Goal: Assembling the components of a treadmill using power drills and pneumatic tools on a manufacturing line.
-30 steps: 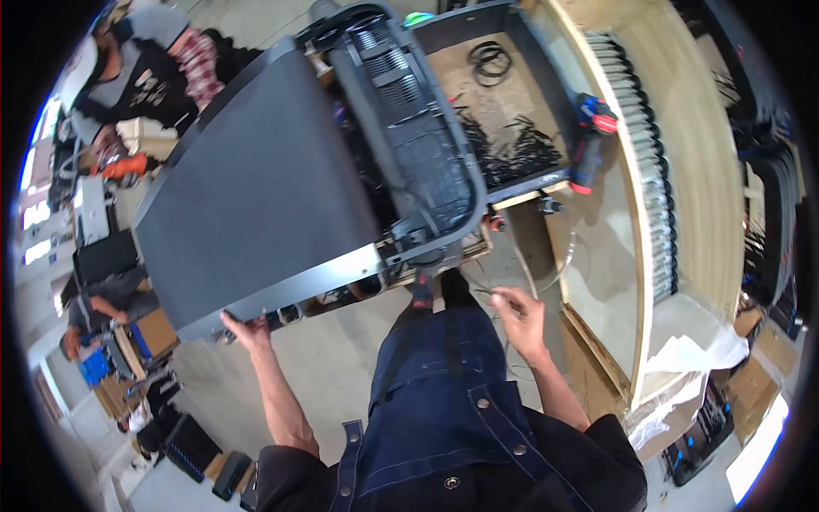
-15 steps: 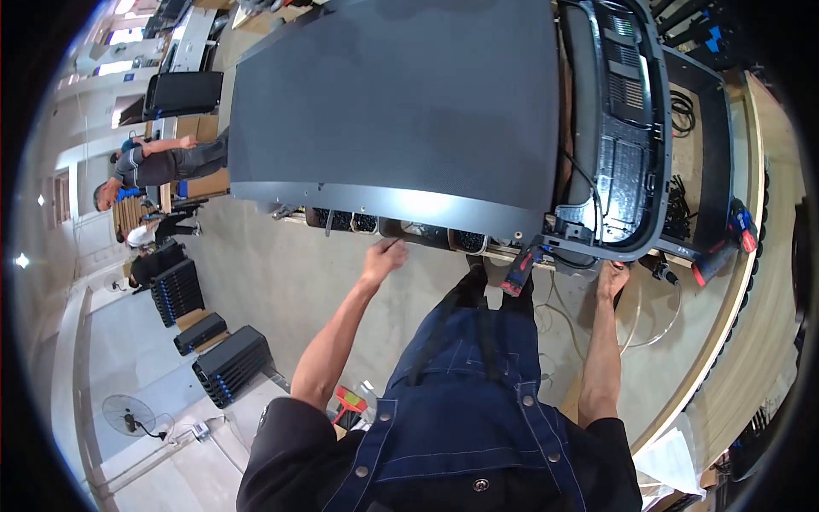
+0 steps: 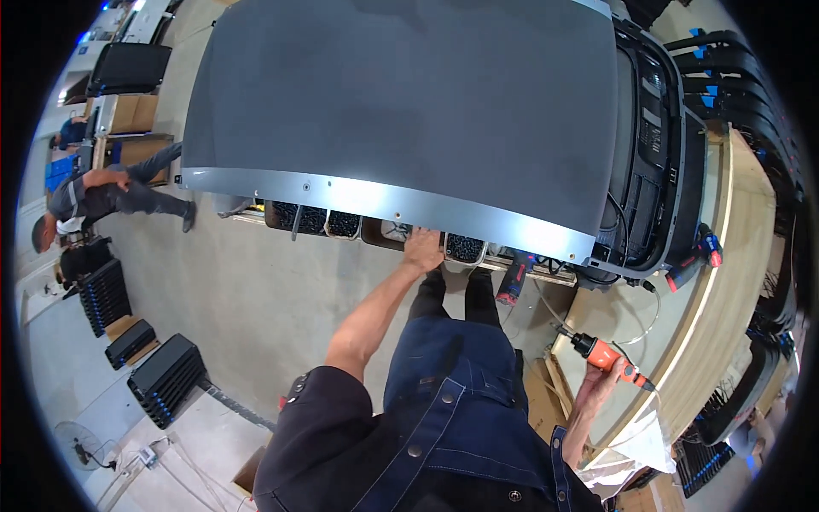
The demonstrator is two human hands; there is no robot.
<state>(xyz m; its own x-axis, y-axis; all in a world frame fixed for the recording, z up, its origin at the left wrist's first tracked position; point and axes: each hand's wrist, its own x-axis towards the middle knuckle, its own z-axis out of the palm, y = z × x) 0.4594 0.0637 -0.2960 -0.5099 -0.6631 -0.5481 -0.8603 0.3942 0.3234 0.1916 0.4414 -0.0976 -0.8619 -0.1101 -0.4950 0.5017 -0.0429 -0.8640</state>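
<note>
Large grey panel (image 3: 401,111) overhangs four screw bins (image 3: 465,247); left hand (image 3: 423,251) grips its edge; right hand (image 3: 597,384) clasps orange screwdriver (image 3: 607,354).

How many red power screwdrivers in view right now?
3. One screwdriver is in the right hand; a second hangs below the grey panel edge; a third lies on the wooden bench at right. The panel may hide more.

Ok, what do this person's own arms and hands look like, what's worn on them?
Both hands are bare, no gloves: left hand, right hand. The forearms are uncovered too. A short dark sleeve ends around the left elbow. No watch or rings can be made out. The arms come out beside a dark blue denim bib apron.
</note>
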